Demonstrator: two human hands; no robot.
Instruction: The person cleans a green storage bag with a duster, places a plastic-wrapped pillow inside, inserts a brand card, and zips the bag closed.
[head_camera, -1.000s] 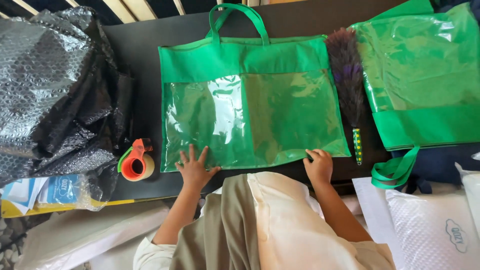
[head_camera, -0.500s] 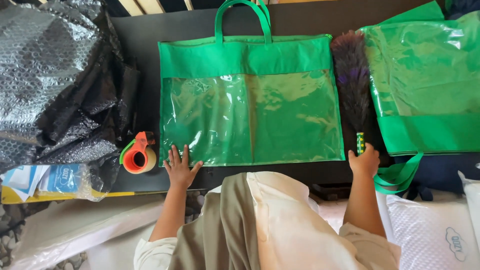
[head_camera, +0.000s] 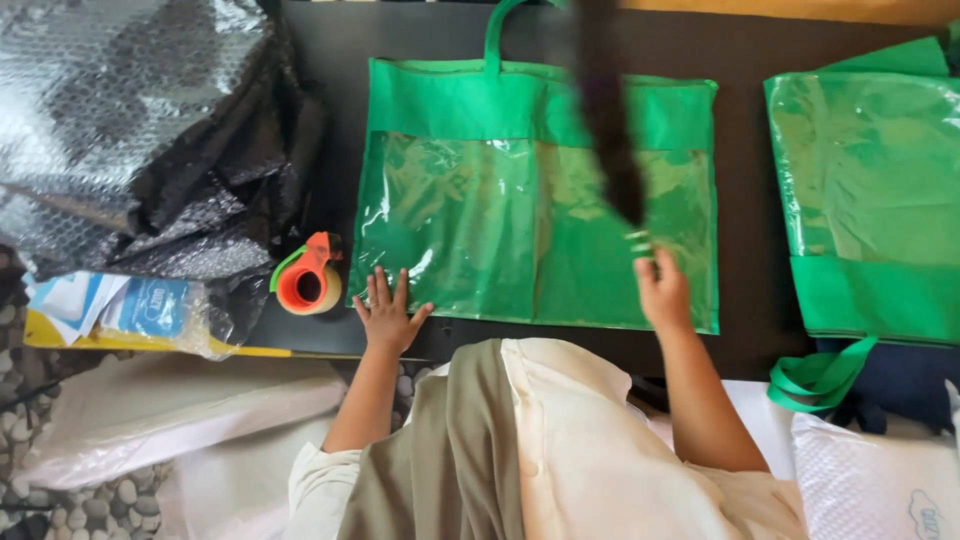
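The left hand (head_camera: 388, 318) lay spread flat on the green bag's (head_camera: 535, 190) near corner, pinning it. The right hand (head_camera: 662, 292) pinched a dark feather duster (head_camera: 608, 130), blurred, above the bag's clear front.

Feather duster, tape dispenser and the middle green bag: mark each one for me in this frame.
feather duster (head_camera: 607, 140), head view, on its dark blurred plume.
tape dispenser (head_camera: 308, 275), head view, on its orange body.
middle green bag (head_camera: 470, 225), head view, on its clear plastic front.
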